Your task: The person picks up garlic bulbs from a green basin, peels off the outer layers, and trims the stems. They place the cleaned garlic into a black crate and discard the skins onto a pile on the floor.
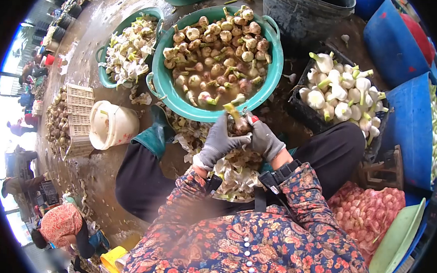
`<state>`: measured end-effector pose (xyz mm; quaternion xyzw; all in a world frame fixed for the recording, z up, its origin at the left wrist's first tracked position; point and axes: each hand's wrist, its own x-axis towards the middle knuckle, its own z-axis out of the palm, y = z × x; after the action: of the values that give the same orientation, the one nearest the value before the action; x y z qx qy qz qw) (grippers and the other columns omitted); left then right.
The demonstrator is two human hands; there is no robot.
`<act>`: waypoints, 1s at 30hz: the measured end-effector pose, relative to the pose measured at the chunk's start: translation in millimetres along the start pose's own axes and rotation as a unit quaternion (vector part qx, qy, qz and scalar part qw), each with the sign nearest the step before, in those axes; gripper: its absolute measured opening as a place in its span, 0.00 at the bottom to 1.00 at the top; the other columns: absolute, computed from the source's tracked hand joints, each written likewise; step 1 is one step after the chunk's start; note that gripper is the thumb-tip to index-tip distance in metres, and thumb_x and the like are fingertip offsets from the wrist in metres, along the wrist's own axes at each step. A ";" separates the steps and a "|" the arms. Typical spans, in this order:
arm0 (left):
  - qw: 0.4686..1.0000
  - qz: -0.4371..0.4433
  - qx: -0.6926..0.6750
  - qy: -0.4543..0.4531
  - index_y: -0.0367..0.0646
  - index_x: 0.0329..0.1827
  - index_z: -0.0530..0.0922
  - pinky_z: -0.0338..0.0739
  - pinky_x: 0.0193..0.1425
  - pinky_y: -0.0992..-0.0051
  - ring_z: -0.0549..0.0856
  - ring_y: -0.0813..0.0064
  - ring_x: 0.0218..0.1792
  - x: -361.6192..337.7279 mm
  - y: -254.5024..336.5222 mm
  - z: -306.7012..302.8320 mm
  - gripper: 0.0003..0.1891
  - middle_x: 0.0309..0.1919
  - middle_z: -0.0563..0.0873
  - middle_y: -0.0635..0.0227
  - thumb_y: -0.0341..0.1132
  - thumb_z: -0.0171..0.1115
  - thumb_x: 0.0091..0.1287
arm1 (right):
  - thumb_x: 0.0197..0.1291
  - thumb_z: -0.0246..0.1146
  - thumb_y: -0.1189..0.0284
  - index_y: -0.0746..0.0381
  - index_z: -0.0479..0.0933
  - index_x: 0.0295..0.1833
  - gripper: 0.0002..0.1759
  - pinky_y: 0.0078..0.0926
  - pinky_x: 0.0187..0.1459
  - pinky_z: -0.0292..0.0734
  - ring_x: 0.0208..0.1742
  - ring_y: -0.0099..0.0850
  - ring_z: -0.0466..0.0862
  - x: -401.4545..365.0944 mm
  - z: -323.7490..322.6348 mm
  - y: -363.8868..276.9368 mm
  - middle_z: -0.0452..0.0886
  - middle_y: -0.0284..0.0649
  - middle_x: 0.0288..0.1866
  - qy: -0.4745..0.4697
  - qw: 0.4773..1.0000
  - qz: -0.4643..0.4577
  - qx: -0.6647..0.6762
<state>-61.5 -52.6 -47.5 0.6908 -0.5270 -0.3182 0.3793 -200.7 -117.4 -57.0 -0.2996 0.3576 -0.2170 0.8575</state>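
Both my hands wear grey gloves and meet in front of me, just below the rim of a green tub (158, 79). Between them is a brownish garlic bulb (241, 126) with its yellowish stem pointing up and left. My left hand (222, 140) is closed round the bulb's left side. On its right side, my right hand (267, 139) is closed too, with something red at a fingertip. Unpeeled garlic (226, 35) floats in the tub's muddy water. To the right, a black crate (299, 110) holds white peeled bulbs (343, 111). Papery skins (238, 174) lie beneath my hands.
A smaller green tub (103, 73) of skins stands at the left, near a white bucket (125, 126) and crates (81, 122). Blue containers (402, 126) and a red net sack of bulbs (365, 208) are at the right. A person (63, 225) bends at lower left.
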 end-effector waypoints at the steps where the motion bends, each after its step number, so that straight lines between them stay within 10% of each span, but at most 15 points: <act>1: 0.992 0.077 0.056 0.083 0.37 0.63 0.65 0.71 0.58 0.69 0.80 0.69 0.50 1.8 -13.1 5.6 0.48 0.48 0.80 0.56 0.49 0.78 0.39 | 0.65 0.49 0.51 0.59 0.74 0.50 0.23 0.19 0.40 0.73 0.35 0.22 0.78 -5.3 5.6 -1.4 0.78 0.34 0.42 -0.016 0.996 -0.083 -0.015; 3: 0.970 0.110 0.183 0.120 0.38 0.62 0.67 0.71 0.57 0.69 0.80 0.68 0.51 5.7 3.3 -8.9 0.45 0.47 0.81 0.56 0.48 0.77 0.40 | 0.65 0.49 0.51 0.58 0.74 0.47 0.22 0.19 0.33 0.73 0.29 0.22 0.77 25.2 -12.5 11.4 0.78 0.33 0.35 0.017 0.985 0.088 0.150; 5: 0.929 0.142 0.306 0.153 0.39 0.60 0.70 0.71 0.57 0.68 0.80 0.67 0.51 7.9 3.4 -17.1 0.42 0.46 0.81 0.57 0.47 0.76 0.41 | 0.66 0.48 0.50 0.58 0.75 0.40 0.23 0.20 0.25 0.70 0.22 0.21 0.73 25.4 -12.4 2.0 0.77 0.32 0.27 0.060 0.982 0.158 -0.083; 7: 0.940 0.148 0.292 -0.099 0.40 0.53 0.77 0.74 0.52 0.69 0.81 0.63 0.47 7.8 -16.2 -15.4 0.29 0.40 0.83 0.59 0.42 0.72 0.47 | 0.65 0.48 0.48 0.58 0.75 0.34 0.24 0.18 0.20 0.64 0.17 0.19 0.69 37.7 -23.7 22.1 0.73 0.30 0.20 -0.023 0.988 0.140 -0.056; 9: 0.956 0.120 0.253 -0.087 0.40 0.45 0.81 0.75 0.45 0.72 0.83 0.71 0.40 6.6 -21.2 -10.4 0.16 0.34 0.85 0.67 0.38 0.67 0.56 | 0.66 0.49 0.50 0.58 0.75 0.32 0.23 0.15 0.21 0.62 0.19 0.18 0.68 39.5 -16.3 28.5 0.72 0.29 0.20 0.044 0.977 0.058 -0.201; 12: 0.957 -0.203 -0.200 -0.050 0.35 0.45 0.80 0.76 0.43 0.79 0.81 0.81 0.35 4.8 -34.4 -10.9 0.13 0.35 0.84 0.70 0.37 0.59 0.66 | 0.66 0.54 0.61 0.61 0.75 0.44 0.15 0.16 0.26 0.65 0.24 0.18 0.71 29.1 -14.9 17.9 0.75 0.29 0.28 -0.016 0.992 0.019 -0.124; 15: 0.778 -0.221 -0.586 -0.060 0.35 0.54 0.74 0.78 0.44 0.81 0.82 0.76 0.39 5.5 -29.7 -24.0 0.16 0.42 0.83 0.65 0.38 0.51 0.71 | 0.64 0.56 0.71 0.61 0.69 0.61 0.20 0.17 0.45 0.72 0.46 0.19 0.75 18.8 -9.6 -2.8 0.76 0.35 0.49 -0.140 0.988 -0.045 -0.041; 17: 0.882 -0.138 -0.448 -0.046 0.35 0.55 0.73 0.78 0.45 0.80 0.82 0.76 0.41 0.5 -64.7 -15.1 0.17 0.44 0.82 0.64 0.38 0.50 0.71 | 0.63 0.56 0.74 0.61 0.66 0.64 0.22 0.19 0.57 0.67 0.58 0.21 0.69 16.1 -5.3 -5.6 0.72 0.37 0.57 -0.139 0.985 -0.079 -0.070; 18: 0.954 -0.052 -0.294 -0.031 0.35 0.56 0.72 0.78 0.46 0.79 0.81 0.75 0.44 0.1 -68.0 -14.6 0.17 0.47 0.81 0.63 0.38 0.49 0.71 | 0.61 0.57 0.74 0.57 0.67 0.64 0.23 0.24 0.60 0.65 0.60 0.26 0.71 18.3 -4.5 -2.6 0.72 0.39 0.58 -0.122 0.946 -0.201 -0.223; 19: 0.954 -0.053 -0.293 -0.030 0.35 0.56 0.72 0.78 0.46 0.79 0.81 0.75 0.44 -0.6 -72.1 -15.6 0.17 0.47 0.81 0.63 0.38 0.49 0.71 | 0.59 0.59 0.73 0.53 0.70 0.61 0.22 0.28 0.60 0.65 0.59 0.34 0.72 18.4 -3.5 2.4 0.72 0.45 0.59 0.019 0.760 -0.365 -0.537; 21: 0.780 -0.279 -0.560 -0.022 0.35 0.55 0.73 0.77 0.49 0.78 0.81 0.76 0.44 3.6 -58.5 -21.1 0.16 0.47 0.81 0.63 0.36 0.49 0.71 | 0.58 0.61 0.71 0.51 0.76 0.55 0.18 0.33 0.60 0.64 0.57 0.40 0.72 3.2 10.5 -8.2 0.74 0.48 0.56 -0.001 0.697 -0.396 -0.598; 25: 0.860 -0.231 -0.454 0.022 0.34 0.48 0.77 0.77 0.45 0.81 0.82 0.79 0.38 -0.1 -32.1 -22.2 0.11 0.40 0.84 0.67 0.32 0.56 0.67 | 0.59 0.61 0.70 0.58 0.78 0.49 0.12 0.28 0.53 0.69 0.49 0.33 0.76 19.0 4.5 14.7 0.78 0.43 0.48 0.018 0.721 -0.398 -0.567; 27: 0.839 -0.190 -0.508 0.037 0.35 0.45 0.79 0.76 0.46 0.81 0.82 0.80 0.39 -5.6 -37.6 -18.5 0.10 0.40 0.84 0.67 0.31 0.59 0.65 | 0.60 0.60 0.71 0.64 0.77 0.46 0.11 0.21 0.46 0.72 0.40 0.24 0.77 20.9 4.2 13.1 0.80 0.36 0.38 0.142 0.954 -0.160 -0.213; 30: 0.914 -0.086 -0.385 -0.089 0.36 0.40 0.80 0.74 0.50 0.78 0.81 0.78 0.40 -16.3 -20.6 -32.0 0.06 0.40 0.84 0.68 0.29 0.59 0.64 | 0.63 0.58 0.65 0.62 0.76 0.45 0.12 0.18 0.27 0.72 0.25 0.19 0.75 40.4 -16.3 24.0 0.78 0.29 0.29 0.143 0.985 -0.052 0.075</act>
<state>-28.6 -27.5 -48.3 0.5027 -0.3333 -0.5881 0.5387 -182.8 -129.6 -101.8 -0.2182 0.4435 -0.3279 0.8051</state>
